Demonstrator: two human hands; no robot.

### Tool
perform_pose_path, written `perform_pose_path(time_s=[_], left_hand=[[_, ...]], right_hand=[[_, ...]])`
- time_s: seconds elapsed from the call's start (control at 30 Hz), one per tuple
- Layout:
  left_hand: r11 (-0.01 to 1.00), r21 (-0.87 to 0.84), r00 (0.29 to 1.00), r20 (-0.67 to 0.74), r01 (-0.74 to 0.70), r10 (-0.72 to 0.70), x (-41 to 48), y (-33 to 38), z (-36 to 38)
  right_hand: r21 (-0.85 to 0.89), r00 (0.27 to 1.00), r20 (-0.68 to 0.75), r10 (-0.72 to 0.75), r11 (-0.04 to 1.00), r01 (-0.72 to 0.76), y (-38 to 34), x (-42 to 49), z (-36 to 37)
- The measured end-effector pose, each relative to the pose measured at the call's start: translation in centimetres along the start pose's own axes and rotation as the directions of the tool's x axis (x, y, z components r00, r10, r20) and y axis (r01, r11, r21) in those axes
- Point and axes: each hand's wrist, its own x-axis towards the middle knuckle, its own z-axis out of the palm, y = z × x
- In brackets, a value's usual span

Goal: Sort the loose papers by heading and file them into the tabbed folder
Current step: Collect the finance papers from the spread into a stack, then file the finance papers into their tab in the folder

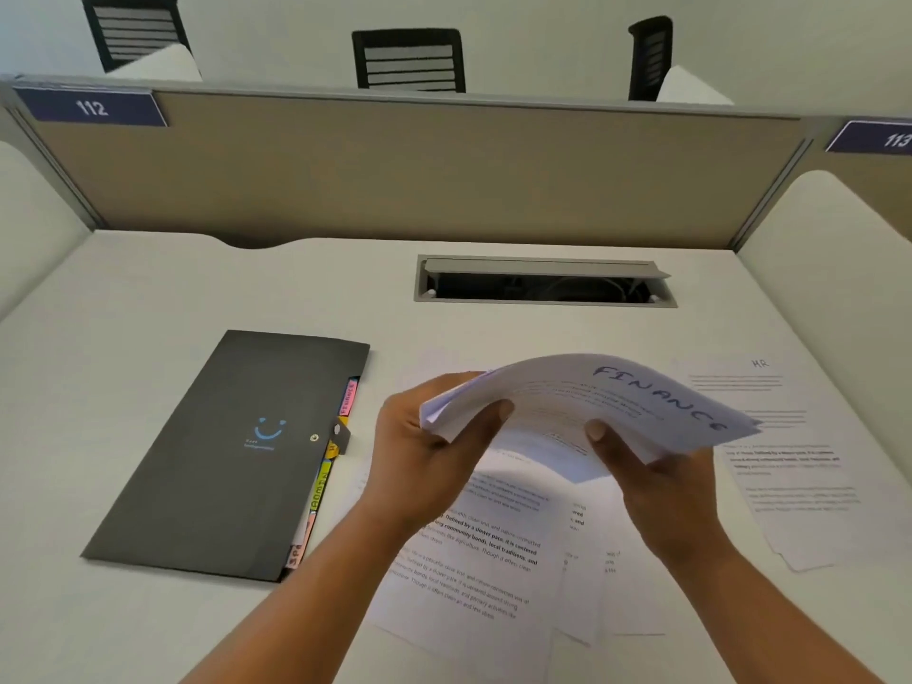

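A stack of white papers [587, 407] headed FINANCE is lifted above the desk, bowed upward in the middle. My left hand [419, 451] grips its left edge, thumb on top. My right hand [656, 486] grips its near right edge, thumb on top as well. A dark grey tabbed folder [222, 451] lies closed on the desk to the left, with coloured tabs [328, 466] sticking out along its right side. Under my hands lie loose printed sheets [474, 575]. One sheet headed HR [784, 466] lies to the right.
The white desk [148, 298] has an open grey cable hatch [543, 281] behind the papers. A tan partition [419, 165] with signs 112 and 113 closes the back. Black chairs [409, 59] stand beyond it. White side panels flank the desk.
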Motion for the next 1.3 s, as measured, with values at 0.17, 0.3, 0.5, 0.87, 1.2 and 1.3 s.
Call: perform_pose_path(time_s=[0.17, 0.3, 0.5, 0.87, 1.2, 1.3], left_hand=[[0.967, 0.06, 0.962, 0.1, 0.249, -0.254, -2.3, -3.1, -0.5], [0.951, 0.107, 0.934, 0.183, 0.291, -0.306, -4.5, -4.5, -1.6], [0.966, 0.092, 0.967, 0.055, 0.243, -0.249, -4.2, -3.7, -1.2], [0.951, -0.057, 0.952, -0.022, 0.303, -0.305, -2.9, -5.2, -0.1], [0.89, -0.084, 0.894, 0.026, 0.448, -0.447, -0.9, -5.4, -1.4], [0.833, -0.099, 0.839, 0.066, 0.544, -0.54, -0.4, -5.4, -2.4]], right_hand=[[-0.046, 0.997, 0.045, 0.064, 0.997, -0.062, 2.5, -3.3, 0.5], [-0.044, 0.978, 0.188, 0.094, 0.995, -0.087, 4.0, -7.1, 0.2], [-0.284, 0.999, 0.035, 0.021, 0.959, -0.01, 0.8, -5.4, 0.9], [-0.062, 0.991, -0.003, 0.135, 0.989, -0.135, 4.1, -2.9, 1.0], [-0.006, 0.947, 0.018, 0.32, 0.947, -0.32, 5.5, -1.9, 1.3], [-0.038, 0.942, -0.002, 0.335, 0.941, -0.335, 5.9, -1.7, 1.7]])
